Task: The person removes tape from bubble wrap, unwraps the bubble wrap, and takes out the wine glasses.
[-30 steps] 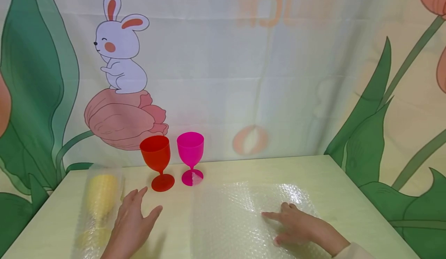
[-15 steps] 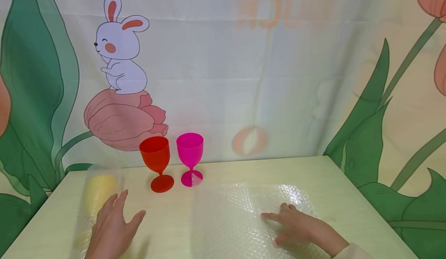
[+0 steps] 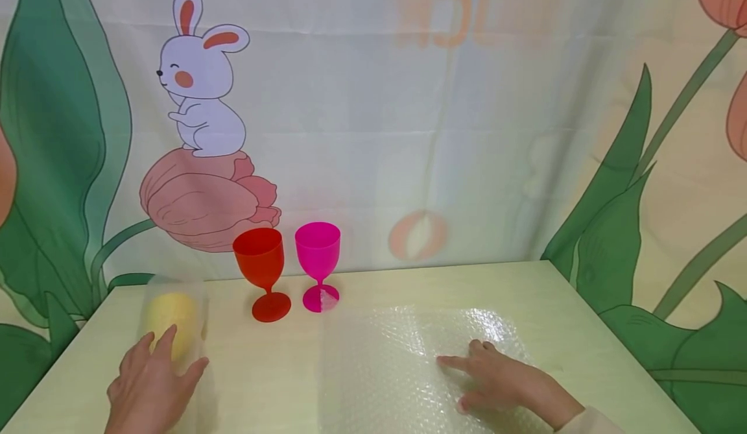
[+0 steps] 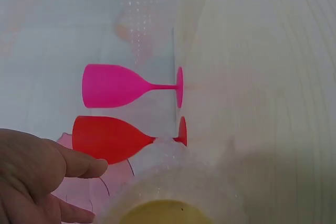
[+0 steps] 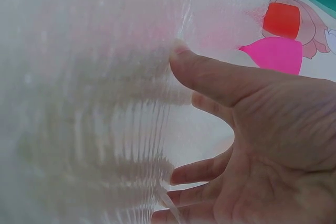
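My left hand point(image 3: 150, 382) is spread over a yellow goblet point(image 3: 177, 311) that lies wrapped in bubble wrap at the left of the table. Its fingers overlap the wrapped bowl, and stem and foot are hidden beneath the hand. In the left wrist view the wrapped goblet point(image 4: 168, 214) shows at the bottom, beside the fingers. My right hand point(image 3: 496, 379) rests on a clear sheet of bubble wrap point(image 3: 385, 369), index finger extended. The right wrist view shows its thumb and fingers spread at the sheet point(image 5: 105, 103).
A red goblet point(image 3: 259, 259) and a bright pink goblet point(image 3: 318, 249) stand upright toward the back left of the table point(image 3: 583, 330). The sheet's far edge comes close to the pink goblet's foot. Behind the table hangs a printed cloth point(image 3: 350, 116) with a rabbit and tulips.
My left hand has moved left, from beside the wrapped yellow goblet to over it, fingers still spread. My right hand has stayed on the bubble wrap sheet.
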`<state>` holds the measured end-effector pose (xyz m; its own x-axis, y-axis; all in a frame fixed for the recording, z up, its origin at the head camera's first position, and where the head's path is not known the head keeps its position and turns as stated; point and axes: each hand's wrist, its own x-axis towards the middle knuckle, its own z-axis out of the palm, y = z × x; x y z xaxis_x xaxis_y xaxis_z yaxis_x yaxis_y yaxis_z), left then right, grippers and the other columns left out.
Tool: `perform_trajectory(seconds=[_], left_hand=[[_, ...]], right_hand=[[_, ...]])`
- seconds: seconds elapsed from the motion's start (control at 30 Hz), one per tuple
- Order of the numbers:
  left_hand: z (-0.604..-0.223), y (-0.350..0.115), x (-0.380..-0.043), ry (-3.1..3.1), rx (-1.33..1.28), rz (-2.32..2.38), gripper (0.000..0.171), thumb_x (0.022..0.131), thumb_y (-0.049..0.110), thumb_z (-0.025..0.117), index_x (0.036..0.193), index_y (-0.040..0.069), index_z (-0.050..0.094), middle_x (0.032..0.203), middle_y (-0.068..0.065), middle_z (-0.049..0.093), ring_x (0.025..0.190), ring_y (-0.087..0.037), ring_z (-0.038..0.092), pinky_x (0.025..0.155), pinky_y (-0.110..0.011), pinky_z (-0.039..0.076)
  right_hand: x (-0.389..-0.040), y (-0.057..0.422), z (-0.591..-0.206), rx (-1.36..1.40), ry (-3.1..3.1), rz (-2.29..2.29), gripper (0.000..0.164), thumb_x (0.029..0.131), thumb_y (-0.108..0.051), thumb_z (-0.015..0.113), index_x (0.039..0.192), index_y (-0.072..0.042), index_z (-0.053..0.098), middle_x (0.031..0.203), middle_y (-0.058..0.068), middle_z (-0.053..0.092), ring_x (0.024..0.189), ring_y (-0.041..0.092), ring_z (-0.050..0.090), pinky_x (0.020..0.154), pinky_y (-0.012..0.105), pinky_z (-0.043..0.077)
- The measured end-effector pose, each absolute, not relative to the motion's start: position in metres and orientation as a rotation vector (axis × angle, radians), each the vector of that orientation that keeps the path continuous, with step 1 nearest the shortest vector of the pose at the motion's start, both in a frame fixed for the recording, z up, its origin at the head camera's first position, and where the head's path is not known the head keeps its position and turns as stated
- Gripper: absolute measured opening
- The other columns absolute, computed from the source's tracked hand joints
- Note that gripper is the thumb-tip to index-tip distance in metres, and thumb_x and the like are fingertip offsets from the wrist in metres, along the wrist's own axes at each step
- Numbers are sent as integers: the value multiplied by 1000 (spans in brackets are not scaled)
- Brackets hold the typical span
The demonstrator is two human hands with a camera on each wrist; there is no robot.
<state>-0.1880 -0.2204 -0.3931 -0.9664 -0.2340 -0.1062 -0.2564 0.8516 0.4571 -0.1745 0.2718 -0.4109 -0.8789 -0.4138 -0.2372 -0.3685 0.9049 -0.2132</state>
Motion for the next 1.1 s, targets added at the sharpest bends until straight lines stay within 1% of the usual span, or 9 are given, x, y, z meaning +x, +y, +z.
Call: perform_trajectory(seconds=[0.13, 0.23, 0.3, 0.47, 0.63, 0.77, 0.87, 0.97, 1.1], left_hand=[[-403, -239, -195, 2933, -443, 775, 90, 96, 43, 68, 153, -9, 21, 147, -47, 13, 137, -64, 13, 101, -80, 26], [-407, -248, -199, 2904, -498, 833, 93, 96, 43, 67, 153, -9, 16, 146, -48, 10, 136, -65, 10, 101, -80, 24], [-410, -254, -201, 2877, -520, 857, 98, 96, 46, 66, 154, -11, 12, 144, -48, 9, 134, -65, 11, 100, -80, 25], [-415, -264, -203, 2810, -491, 896, 110, 95, 55, 64, 155, -13, 2, 142, -48, 6, 127, -63, 21, 99, -78, 32], [-414, -264, -203, 2761, -456, 954, 108, 99, 51, 60, 154, -15, -5, 142, -48, 8, 122, -62, 32, 99, -76, 36], [-413, -262, -204, 2740, -491, 959, 108, 99, 51, 60, 154, -15, -6, 142, -48, 7, 120, -62, 35, 99, -76, 36], [-414, -261, -205, 2731, -501, 947, 113, 97, 58, 60, 154, -16, -4, 138, -47, 11, 117, -60, 37, 98, -74, 38], [-415, -262, -206, 2707, -506, 958, 122, 92, 68, 61, 155, -14, -5, 132, -45, 15, 112, -57, 39, 94, -71, 42], [-418, -264, -207, 2675, -514, 991, 128, 88, 70, 66, 155, -11, -8, 130, -43, 17, 109, -55, 40, 88, -68, 43]], right_hand=[[-175, 272, -411, -582, 2787, -229, 72, 84, -34, 84, 149, -23, 56, 115, 19, 53, 106, 33, 50, 86, 54, 53], [-175, 272, -412, -592, 2787, -229, 72, 84, -34, 85, 149, -23, 56, 115, 18, 53, 105, 32, 49, 86, 54, 53], [-175, 272, -412, -599, 2787, -229, 72, 84, -34, 85, 149, -23, 56, 114, 18, 53, 105, 31, 49, 85, 53, 53], [-175, 272, -413, -596, 2790, -233, 72, 84, -33, 85, 149, -23, 57, 114, 18, 53, 104, 30, 48, 84, 52, 53], [-175, 273, -412, -609, 2791, -230, 72, 83, -33, 85, 149, -22, 57, 112, 18, 53, 102, 29, 48, 82, 50, 52], [-176, 273, -412, -623, 2789, -223, 72, 84, -33, 85, 149, -22, 56, 111, 17, 53, 101, 29, 48, 83, 50, 52], [-175, 273, -412, -626, 2791, -211, 73, 84, -35, 85, 149, -22, 56, 112, 18, 54, 102, 30, 49, 83, 51, 53], [-175, 272, -412, -627, 2796, -193, 73, 83, -36, 85, 149, -22, 56, 112, 19, 54, 102, 31, 50, 84, 52, 53], [-175, 272, -411, -609, 2792, -208, 72, 83, -35, 85, 149, -22, 56, 112, 19, 54, 102, 31, 49, 85, 52, 52]])
